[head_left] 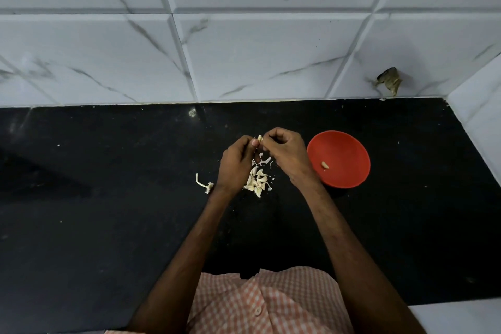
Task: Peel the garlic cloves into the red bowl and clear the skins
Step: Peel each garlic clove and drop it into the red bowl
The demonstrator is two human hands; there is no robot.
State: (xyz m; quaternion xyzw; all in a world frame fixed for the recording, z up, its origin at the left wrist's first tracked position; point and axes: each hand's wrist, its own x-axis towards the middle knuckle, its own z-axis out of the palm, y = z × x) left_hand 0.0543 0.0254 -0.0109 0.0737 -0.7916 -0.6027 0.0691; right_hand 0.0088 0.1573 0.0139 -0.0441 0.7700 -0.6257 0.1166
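Closest to us is our checked shirt (265,304), both forearms reaching out over the black counter (108,225). Past that there's a little pile of garlic cloves and skins (257,180), with a garlic stem (202,183) lying just left of it. Right above the pile, our left hand (235,163) and right hand (284,152) both pinch one garlic clove (260,139) with curled fingers. The red bowl (349,149) sits just right of our hands, one peeled clove (325,164) inside. Marble wall tiles (244,49) behind.
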